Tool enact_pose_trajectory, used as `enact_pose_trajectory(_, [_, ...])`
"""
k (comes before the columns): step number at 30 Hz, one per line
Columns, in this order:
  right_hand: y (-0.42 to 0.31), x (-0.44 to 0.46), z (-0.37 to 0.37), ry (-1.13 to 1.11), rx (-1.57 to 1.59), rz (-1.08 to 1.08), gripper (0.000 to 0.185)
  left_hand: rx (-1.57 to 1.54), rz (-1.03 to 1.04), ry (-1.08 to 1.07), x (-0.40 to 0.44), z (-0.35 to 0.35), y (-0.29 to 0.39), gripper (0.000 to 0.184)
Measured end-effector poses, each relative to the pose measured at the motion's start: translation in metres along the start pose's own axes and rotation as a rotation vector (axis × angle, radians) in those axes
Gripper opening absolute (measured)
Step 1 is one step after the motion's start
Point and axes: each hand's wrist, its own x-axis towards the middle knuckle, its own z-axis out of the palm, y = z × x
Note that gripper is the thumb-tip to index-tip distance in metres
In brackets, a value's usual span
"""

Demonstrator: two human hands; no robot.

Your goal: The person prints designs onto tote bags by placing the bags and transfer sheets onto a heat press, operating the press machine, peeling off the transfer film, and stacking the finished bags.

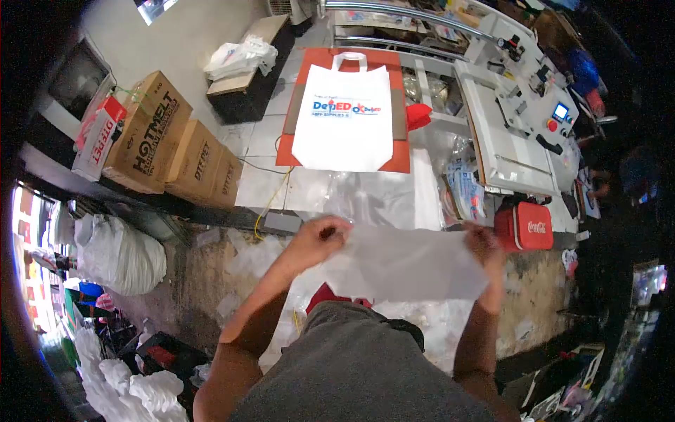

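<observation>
A pale, translucent sheet [408, 261] is stretched between my two hands in front of my body, slightly blurred. My left hand [325, 238] grips its upper left corner with curled fingers. At the sheet's right edge, my right hand [482, 243] is closed on it, smeared by motion. Beyond the hands, a white tote bag [344, 137] with blue and red print lies flat, handle pointing away, on a red-orange board [287, 144]. Neither hand touches the bag.
White heat-press machine [517, 133] stands at right, with a red cooler [524, 226] below it. Cardboard boxes [151, 133] line the left side. A metal rail [415, 13] crosses the far end. Beside the board lies a red cloth [419, 116]. A yellow cord [271, 200] hangs nearby.
</observation>
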Motion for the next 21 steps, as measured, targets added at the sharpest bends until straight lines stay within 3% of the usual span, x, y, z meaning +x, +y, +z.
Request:
enact_pose_trajectory(2, [-0.048,0.031,-0.008,0.119,0.436,-0.101,0.029,-0.106,0.021,-0.024,0.016,-0.023,0.062,0.025])
enact_pose_trajectory(3, [-0.092,0.046,-0.022,-0.035,0.853,0.022,0.029,-0.065,0.260,-0.009,0.033,-0.040,0.072,0.026])
enact_pose_trajectory(4, [-0.123,0.059,-0.028,0.082,0.537,-0.083,0.031,-0.056,0.318,0.038,0.040,-0.054,0.105,0.026])
enact_pose_trajectory(5, [-0.173,0.058,-0.026,-0.045,0.517,-0.319,0.030,0.021,0.393,0.085,0.046,-0.071,0.135,0.029])
enact_pose_trajectory(6, [-0.220,0.055,-0.020,0.158,0.015,-0.376,0.030,-0.034,0.535,0.164,0.059,-0.086,0.148,0.036])
enact_pose_trajectory(8, [-0.279,0.061,0.008,0.390,-0.081,-0.723,0.031,0.054,0.757,0.325,0.063,-0.109,0.198,0.044])
enact_pose_trajectory(9, [-0.295,0.074,0.021,0.388,-0.081,-0.729,0.031,0.027,0.912,0.391,0.073,-0.120,0.209,0.043])
enact_pose_trajectory(11, [-0.320,0.108,0.041,0.543,0.003,-1.084,0.034,0.489,1.151,0.643,0.087,-0.153,0.224,0.048])
enact_pose_trajectory(12, [-0.324,0.131,0.043,0.593,-0.143,-1.155,0.035,0.492,1.158,0.646,0.098,-0.168,0.223,0.048])
enact_pose_trajectory(13, [-0.322,0.154,0.047,0.643,-0.291,-1.220,0.037,0.696,1.161,0.780,0.111,-0.181,0.217,0.053])
enact_pose_trajectory(14, [-0.324,0.168,0.064,0.676,-0.301,-1.121,0.038,0.901,1.154,0.913,0.128,-0.192,0.210,0.058])
enact_pose_trajectory(15, [-0.321,0.195,0.073,0.715,-0.429,-1.201,0.037,0.903,1.160,0.915,0.150,-0.201,0.200,0.058])
enact_pose_trajectory(17, [-0.306,0.254,0.105,0.675,-0.457,-1.241,0.039,1.021,0.924,0.931,0.202,-0.214,0.160,0.063])
enact_pose_trajectory(18, [-0.289,0.280,0.125,0.558,-0.371,-0.993,0.041,1.121,0.826,0.922,0.228,-0.216,0.131,0.063])
enact_pose_trajectory(19, [-0.250,0.319,0.139,0.560,-0.554,-0.882,0.042,1.218,0.726,0.908,0.255,-0.216,0.096,0.064])
enact_pose_trajectory(20, [-0.220,0.342,0.163,0.461,-0.529,-0.722,0.043,1.255,0.493,0.793,0.273,-0.211,0.057,0.063])
enact_pose_trajectory(21, [-0.145,0.392,0.180,0.387,-0.671,-0.604,0.044,1.229,0.238,0.646,0.287,-0.203,0.009,0.061])
